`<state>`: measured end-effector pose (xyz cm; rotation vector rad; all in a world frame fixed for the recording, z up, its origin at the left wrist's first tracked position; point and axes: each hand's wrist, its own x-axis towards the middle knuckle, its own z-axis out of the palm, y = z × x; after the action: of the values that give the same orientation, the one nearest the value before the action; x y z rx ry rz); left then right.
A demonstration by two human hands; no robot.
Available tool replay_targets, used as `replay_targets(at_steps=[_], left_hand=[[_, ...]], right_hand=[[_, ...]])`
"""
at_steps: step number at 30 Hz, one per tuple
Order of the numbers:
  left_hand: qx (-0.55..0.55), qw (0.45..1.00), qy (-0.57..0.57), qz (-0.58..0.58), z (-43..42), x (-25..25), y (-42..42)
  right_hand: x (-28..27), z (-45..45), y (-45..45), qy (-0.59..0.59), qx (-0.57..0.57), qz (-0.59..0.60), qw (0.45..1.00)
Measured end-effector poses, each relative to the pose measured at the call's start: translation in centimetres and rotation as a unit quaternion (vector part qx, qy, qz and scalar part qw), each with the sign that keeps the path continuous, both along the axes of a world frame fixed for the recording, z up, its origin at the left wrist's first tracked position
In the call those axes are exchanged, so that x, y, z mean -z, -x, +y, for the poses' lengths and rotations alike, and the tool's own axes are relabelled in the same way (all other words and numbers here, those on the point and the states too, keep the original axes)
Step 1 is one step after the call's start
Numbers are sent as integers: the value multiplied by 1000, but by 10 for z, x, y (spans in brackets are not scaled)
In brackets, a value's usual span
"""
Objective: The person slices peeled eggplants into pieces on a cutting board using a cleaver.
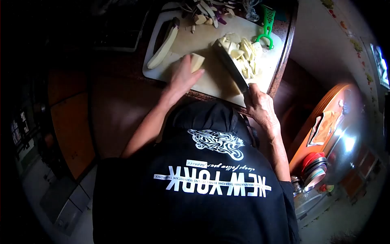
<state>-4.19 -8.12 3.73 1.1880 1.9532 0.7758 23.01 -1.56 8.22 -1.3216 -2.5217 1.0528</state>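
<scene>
My left hand (183,79) is closed around a pale chunk of peeled eggplant (197,62), held just above or on the white cutting board (187,44); I cannot tell whether it touches. A knife (230,67) is gripped by its handle in my right hand (260,103), its blade slanting up and left beside a heap of cut pale pieces (245,55). On the board's left side lies a long peeled eggplant (164,46) with its dark stem end still on. Peelings and purple scraps (207,10) are piled at the far edge.
A green peeler (267,26) lies at the board's far right corner. Beyond it is a crumpled clear plastic item (252,10). The counter edge (286,53) runs along the right. Stacked bowls (315,168) and an orange cloth (325,128) are at lower right.
</scene>
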Motion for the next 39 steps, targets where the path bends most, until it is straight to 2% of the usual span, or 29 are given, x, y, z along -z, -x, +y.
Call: replay_targets(at_steps=[1, 3, 7, 9, 10, 11, 13, 14, 15, 17, 23, 33, 35, 37, 39], left_hand=[[46, 992, 8, 120, 1, 6, 1], [36, 982, 7, 185, -4, 4, -7], [51, 968, -21, 243, -12, 8, 1], [10, 995, 16, 94, -10, 10, 7], [-34, 998, 52, -30, -7, 7, 8], [-33, 998, 52, -30, -7, 8, 10], [-104, 953, 26, -285, -7, 2, 14], [-95, 930, 15, -353, -10, -4, 17], [-94, 931, 15, -353, -13, -8, 15], [-136, 881, -39, -450, -17, -12, 14], [-208, 865, -81, -449, -26, -15, 12], [-204, 888, -81, -405, -7, 8, -5], [-199, 941, -43, -269, -6, 1, -6], [-171, 951, -31, -256, -4, 8, -4], [-107, 987, -50, -106, -2, 29, -3]], right_hand=[[-2, -1, 4, -19, 13, 10, 1000], [-4, -2, 9, -24, 14, 5, 1000], [-2, -3, 9, -10, 13, -7, 1000], [-1, -6, 9, -6, 20, 0, 1000], [-1, -7, 9, -2, 28, 7, 1000], [-1, -8, 9, -2, 28, 7, 1000], [-1, -11, 9, 26, 47, 31, 998], [0, -12, 9, 26, 48, 31, 998], [1, -14, 9, 41, 44, 41, 997], [0, -16, 10, 55, 42, 52, 996], [-9, -24, 12, 42, -33, 49, 997], [-5, -24, 1, 29, -2, 50, 998], [-4, -26, -1, 32, 1, 45, 999], [1, -28, -3, 17, 0, 62, 998], [-1, -30, 0, 36, 10, 59, 998]])
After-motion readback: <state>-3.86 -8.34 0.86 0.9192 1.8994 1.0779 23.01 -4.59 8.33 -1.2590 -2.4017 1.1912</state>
